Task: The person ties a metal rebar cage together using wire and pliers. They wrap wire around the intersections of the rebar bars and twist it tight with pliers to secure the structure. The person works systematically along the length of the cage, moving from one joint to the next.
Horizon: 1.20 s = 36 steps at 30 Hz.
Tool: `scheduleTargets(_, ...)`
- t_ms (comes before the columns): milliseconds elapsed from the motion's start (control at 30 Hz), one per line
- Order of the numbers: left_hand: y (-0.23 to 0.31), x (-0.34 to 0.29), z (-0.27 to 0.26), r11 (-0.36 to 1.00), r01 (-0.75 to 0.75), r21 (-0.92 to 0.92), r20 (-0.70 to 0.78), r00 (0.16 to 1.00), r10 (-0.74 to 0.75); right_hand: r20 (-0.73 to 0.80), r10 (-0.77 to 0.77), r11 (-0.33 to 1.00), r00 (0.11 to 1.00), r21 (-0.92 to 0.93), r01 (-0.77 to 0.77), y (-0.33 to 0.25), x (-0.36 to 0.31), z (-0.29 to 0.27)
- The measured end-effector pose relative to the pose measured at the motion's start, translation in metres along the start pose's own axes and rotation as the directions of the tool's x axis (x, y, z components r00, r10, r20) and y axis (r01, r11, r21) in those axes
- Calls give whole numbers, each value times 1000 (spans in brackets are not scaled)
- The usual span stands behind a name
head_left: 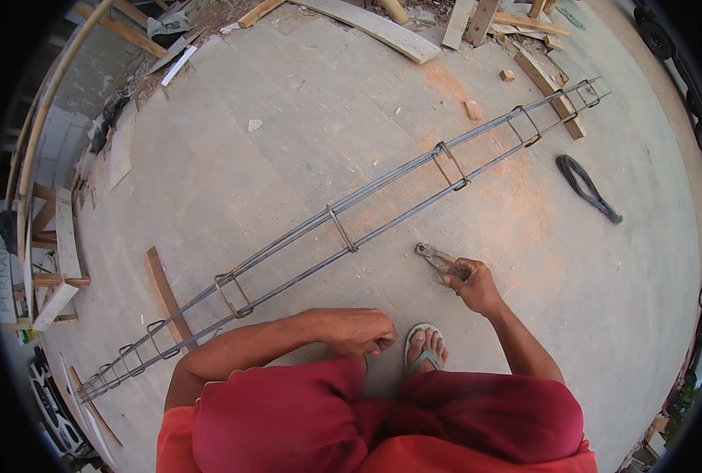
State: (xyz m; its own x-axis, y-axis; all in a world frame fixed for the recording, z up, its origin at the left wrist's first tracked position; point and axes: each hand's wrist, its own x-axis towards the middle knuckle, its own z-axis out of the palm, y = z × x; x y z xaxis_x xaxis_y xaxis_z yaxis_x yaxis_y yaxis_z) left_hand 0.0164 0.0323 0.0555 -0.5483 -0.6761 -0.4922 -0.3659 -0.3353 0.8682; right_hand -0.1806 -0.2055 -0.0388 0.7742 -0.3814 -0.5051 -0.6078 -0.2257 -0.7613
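Fingers (463, 268) of the right hand (478, 288) grip metal pincers (436, 258), on the near side of the long steel rebar cage (352, 247). Also on the cage's near side, the left hand (359, 331) is curled in; whether it holds anything cannot be told. One wooden strip (162, 285) lies under the cage's left part, another (540, 76) under its right part. A dark coil (609, 211) lies near the cage's right end.
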Motion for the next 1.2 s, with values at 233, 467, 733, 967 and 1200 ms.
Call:
scheduleTargets(233,40,-217,-182,965,263,-2,-761,-627,169,180,9,988,984,-154,19,-7,8,4)
scheduleTargets(467,34,-10,-24,881,-155,-447,-680,699,-222,137,-94,995,986,31,91,-25,-1,3)
scheduleTargets(733,-65,103,50,191,-313,-930,-367,781,-505,153,-207,962,966,-149,230,-38,-34,27)
scheduleTargets(967,-98,122,49,237,-291,-927,-371,810,-455,315,-155,983,936,-42,177,-48,-24,4)
scheduleTargets(1200,-99,114,47,374,-261,-890,-418,796,-437,-5,-272,766,962,-607,213,10,4,9)
